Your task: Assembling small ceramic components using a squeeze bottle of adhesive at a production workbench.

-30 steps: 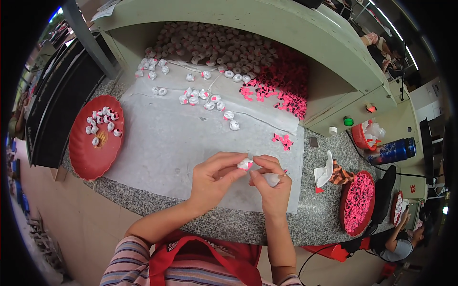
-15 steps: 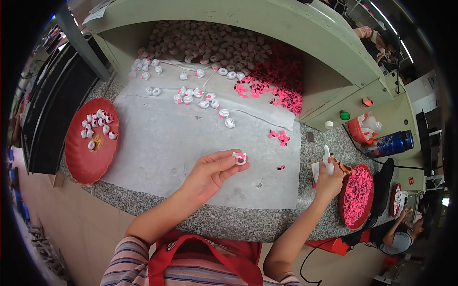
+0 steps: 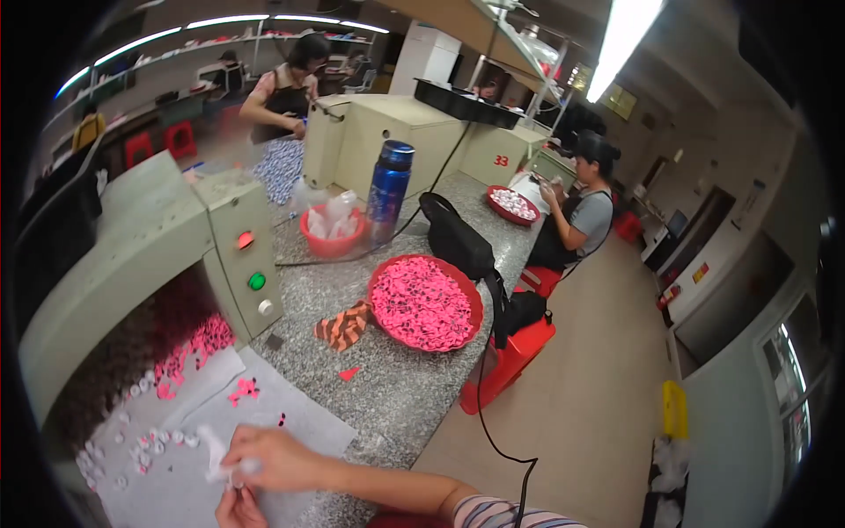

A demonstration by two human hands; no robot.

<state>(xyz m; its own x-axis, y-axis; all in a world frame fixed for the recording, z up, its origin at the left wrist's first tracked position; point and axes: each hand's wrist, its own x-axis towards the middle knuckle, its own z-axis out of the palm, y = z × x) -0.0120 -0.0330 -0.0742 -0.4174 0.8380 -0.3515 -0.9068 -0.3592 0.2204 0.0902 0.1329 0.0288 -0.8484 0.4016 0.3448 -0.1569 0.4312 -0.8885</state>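
My right hand [image 3: 275,458] reaches in from the lower right, striped sleeve behind it, and pinches a small white piece [image 3: 215,454] over the white sheet [image 3: 290,421] on the granite bench. Only the fingertips of my left hand [image 3: 236,509] show at the bottom edge. They touch the same piece from below, and the picture is blurred there. Loose white pieces [image 3: 150,438] and pink pieces [image 3: 243,390] lie on the sheet just beyond my hands.
A red tray of pink pieces [image 3: 425,304] sits further along the bench, past a striped cloth [image 3: 345,324]. Behind it are a black bag [image 3: 458,242], a blue bottle [image 3: 387,189] and a red bowl [image 3: 330,236]. A green machine box with buttons [image 3: 251,264] stands left. A seated person [image 3: 581,211] works farther off, beyond a red stool [image 3: 510,348].
The view has swung right and up along the bench. My right hand has come back from the red tray and met my left hand over the white sheet.
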